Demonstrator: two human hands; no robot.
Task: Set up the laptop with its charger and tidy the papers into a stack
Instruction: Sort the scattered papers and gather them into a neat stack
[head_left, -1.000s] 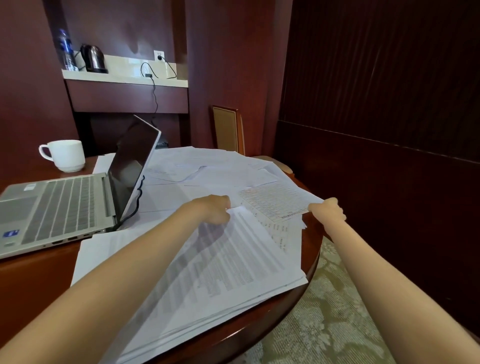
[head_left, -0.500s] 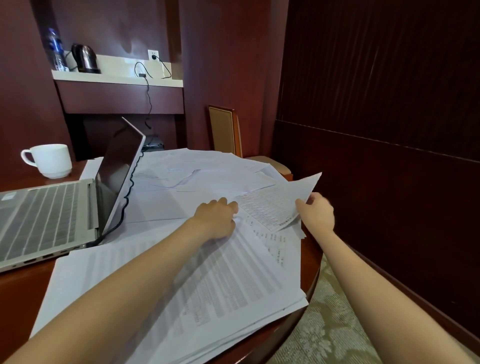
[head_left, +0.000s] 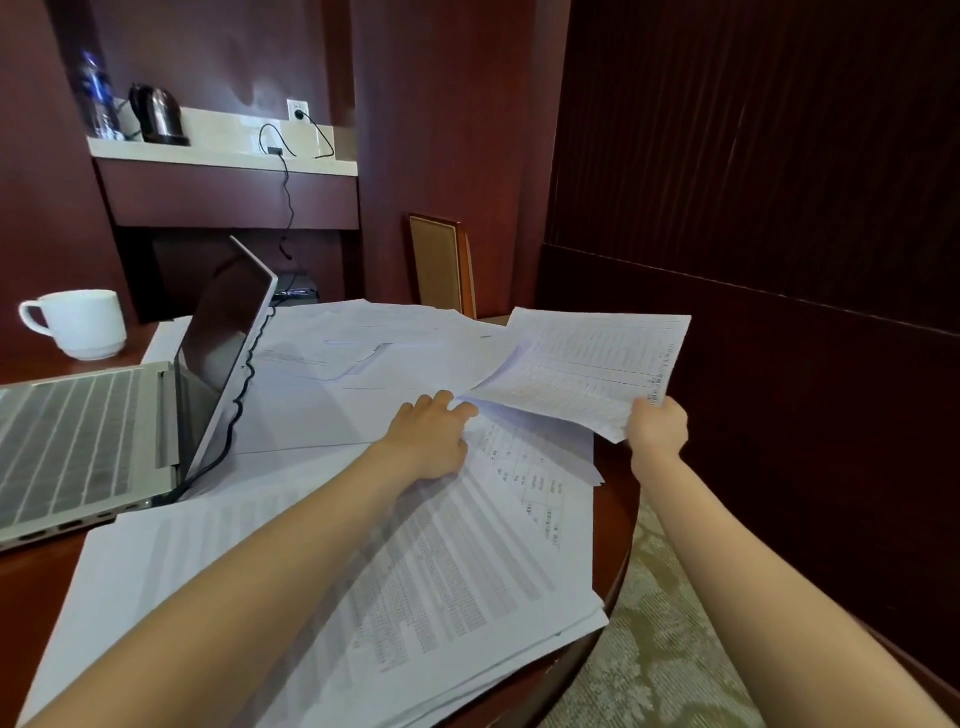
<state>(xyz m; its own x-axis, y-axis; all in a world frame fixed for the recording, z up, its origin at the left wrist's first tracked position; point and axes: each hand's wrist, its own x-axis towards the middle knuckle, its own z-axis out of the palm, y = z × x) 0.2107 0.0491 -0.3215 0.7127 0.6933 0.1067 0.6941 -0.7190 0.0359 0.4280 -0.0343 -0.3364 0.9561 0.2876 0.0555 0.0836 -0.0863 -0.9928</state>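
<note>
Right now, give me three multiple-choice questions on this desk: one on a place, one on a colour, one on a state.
1. Where is the mug? A) in a sink B) on a windowsill C) on the table, beyond the laptop.
2. What colour is the laptop's body? A) silver B) red C) black.
3. What is the right hand doing? A) lying flat B) gripping a lifted sheet C) holding the mug.
Answers: C, it stands on bare wood behind the laptop; A, its deck is silver-grey; B, its fingers pinch the sheet's corner, raised off the papers.
</note>
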